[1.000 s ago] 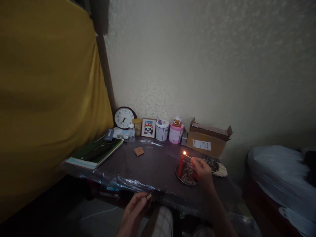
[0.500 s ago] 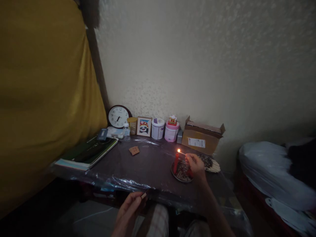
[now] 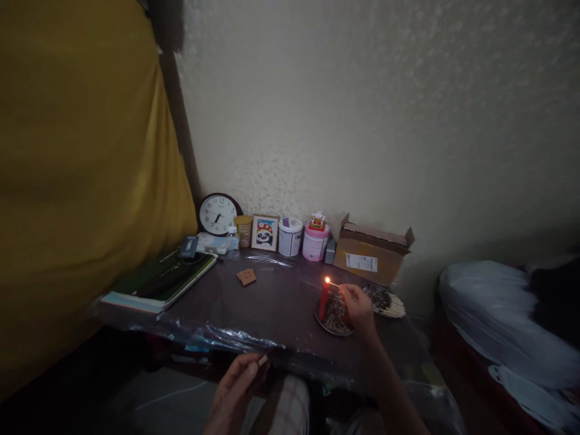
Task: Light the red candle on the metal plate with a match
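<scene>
My right hand (image 3: 357, 305) pinches a burning match (image 3: 334, 284) by its end. The small flame sits right at the top of a red candle (image 3: 324, 301), which stands upright in a round dish (image 3: 333, 331) with dark and pale bits in it. Whether the wick itself burns cannot be made out. Low in front of the table edge, my left hand (image 3: 238, 383) is closed on a small matchbox (image 3: 263, 360), of which only a pale end shows. Just beyond my right hand lies a plate (image 3: 379, 313) with dark bits and pale sticks (image 3: 395, 306).
Brown cards (image 3: 246, 277) lie mid-table. Along the wall stand a clock (image 3: 217, 214), a framed panda picture (image 3: 265, 232), a white tub (image 3: 290, 237), a pink tub (image 3: 315, 243) with a figurine, and a cardboard box (image 3: 371, 251). Books (image 3: 163, 281) lie at the left.
My right hand has lowered the match slightly, bringing its flame from just above the candle down to the candle's top. My left hand has barely moved.
</scene>
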